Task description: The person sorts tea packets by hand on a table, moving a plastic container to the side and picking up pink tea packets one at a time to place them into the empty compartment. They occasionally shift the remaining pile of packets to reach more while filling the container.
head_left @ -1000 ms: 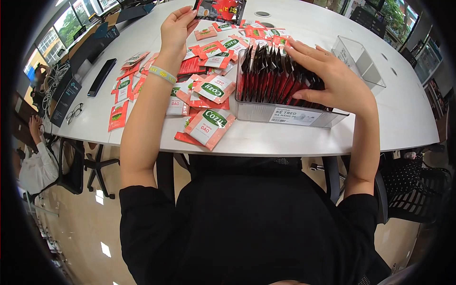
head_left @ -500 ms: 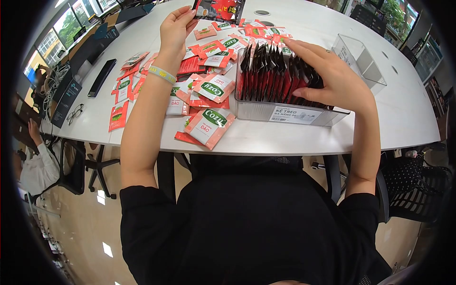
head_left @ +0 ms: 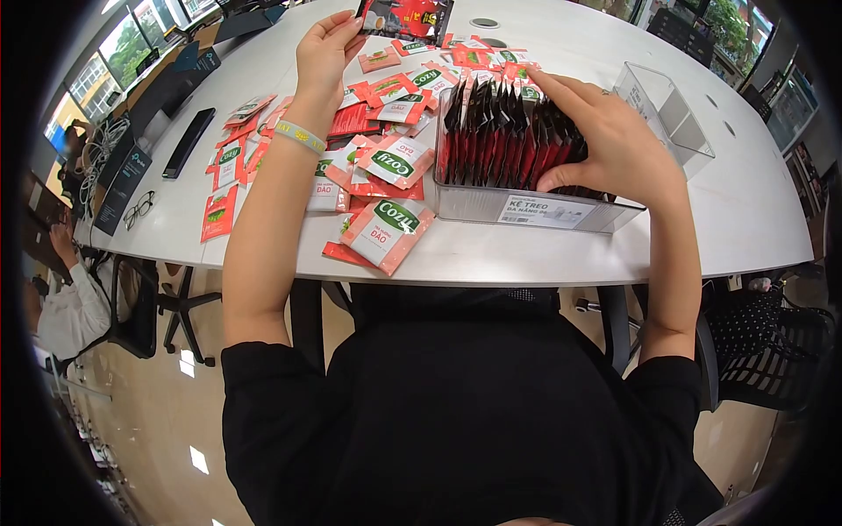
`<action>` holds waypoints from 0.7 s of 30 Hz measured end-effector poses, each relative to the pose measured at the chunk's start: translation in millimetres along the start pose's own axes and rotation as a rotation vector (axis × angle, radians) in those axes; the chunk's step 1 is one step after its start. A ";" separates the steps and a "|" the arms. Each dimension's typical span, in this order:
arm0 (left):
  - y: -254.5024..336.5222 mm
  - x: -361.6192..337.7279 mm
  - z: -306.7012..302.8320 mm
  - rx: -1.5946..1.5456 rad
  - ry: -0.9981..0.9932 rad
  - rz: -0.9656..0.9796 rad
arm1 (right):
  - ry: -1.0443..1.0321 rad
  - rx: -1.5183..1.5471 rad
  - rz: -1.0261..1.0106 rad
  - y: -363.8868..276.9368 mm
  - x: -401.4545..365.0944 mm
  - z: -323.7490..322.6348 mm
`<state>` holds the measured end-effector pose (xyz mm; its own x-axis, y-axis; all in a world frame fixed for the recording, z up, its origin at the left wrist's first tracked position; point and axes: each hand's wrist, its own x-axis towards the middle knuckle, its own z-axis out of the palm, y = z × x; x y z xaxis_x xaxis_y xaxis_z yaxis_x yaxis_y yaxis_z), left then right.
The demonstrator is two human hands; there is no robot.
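The right hand [head_left: 614, 145] has curled: its fingers, spread flat over the row of sachets [head_left: 495, 140] a moment ago, now clamp the row's right end with the thumb on the near side, bunching it leftward inside the clear bin [head_left: 526, 211]. The left hand [head_left: 323, 54] stays raised farther off, pinching a red-and-black sachet [head_left: 405, 17]. Loose Cozy tea sachets [head_left: 390, 230] litter the counter [head_left: 754, 219] between and left of the hands. A second clear bin [head_left: 662, 105] stands just beyond the right hand.

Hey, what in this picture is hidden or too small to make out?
Head view: the dark packet in the left hand is cut off by the top edge.
Some sachets in the clear box are hidden under the right hand; gripping or pressing, cannot tell.
The label on the box has print too small to read.
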<state>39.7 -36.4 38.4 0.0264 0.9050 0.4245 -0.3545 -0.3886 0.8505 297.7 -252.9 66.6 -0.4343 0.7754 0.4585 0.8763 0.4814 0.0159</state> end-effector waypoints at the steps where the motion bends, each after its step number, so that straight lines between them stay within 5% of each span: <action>1: 0.0 0.1 0.3 0.000 -0.001 0.000 | 0.003 -0.017 0.015 -1.9 0.5 0.0; 15: 1.3 -1.3 0.9 0.030 -0.009 0.000 | 0.039 0.044 -0.007 13.3 -4.3 -8.6; 21: -13.0 18.6 -16.3 0.018 -0.020 -0.013 | -0.147 0.132 0.231 15.6 -2.1 -11.8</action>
<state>29.6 -11.7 30.2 0.0499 0.9064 0.4194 -0.3368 -0.3800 0.8615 314.8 -251.8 76.4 -0.2605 0.9167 0.3030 0.9250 0.3269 -0.1937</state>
